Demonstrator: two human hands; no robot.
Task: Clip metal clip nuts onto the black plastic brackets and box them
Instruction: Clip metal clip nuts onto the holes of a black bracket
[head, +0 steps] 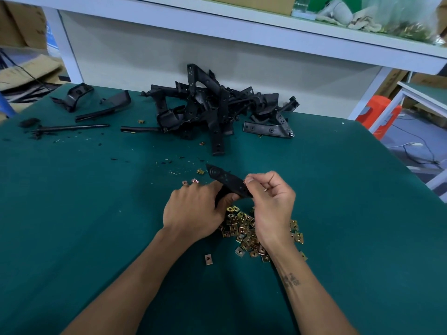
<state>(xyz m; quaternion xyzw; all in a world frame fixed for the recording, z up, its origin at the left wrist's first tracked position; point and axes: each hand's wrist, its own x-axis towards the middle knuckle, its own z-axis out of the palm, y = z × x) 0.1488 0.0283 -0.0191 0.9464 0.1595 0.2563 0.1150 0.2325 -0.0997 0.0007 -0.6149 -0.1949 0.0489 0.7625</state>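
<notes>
Two bare forearms reach in from the near edge over the green table [72, 238]. On the left, the left hand [193, 211] has its fingers curled round the lower end of a black plastic bracket [227, 181], holding it up off the cloth with its rounded tip pointing away and to the left. Beneath and between the wrists lies a heap of brass-coloured clip nuts [244, 234], with one stray nut [208, 259] just left of the heap. Right of the bracket, the right hand [273, 204] bends over its near end, thumb and forefinger pinched together at the bracket's edge; whether a nut sits between them I cannot tell. Farther back, loose black trim pieces [96, 105] lie at the left, and a tangled pile of black brackets [217, 110] rests against the white back panel [145, 56] under a shelf [242, 27].
</notes>
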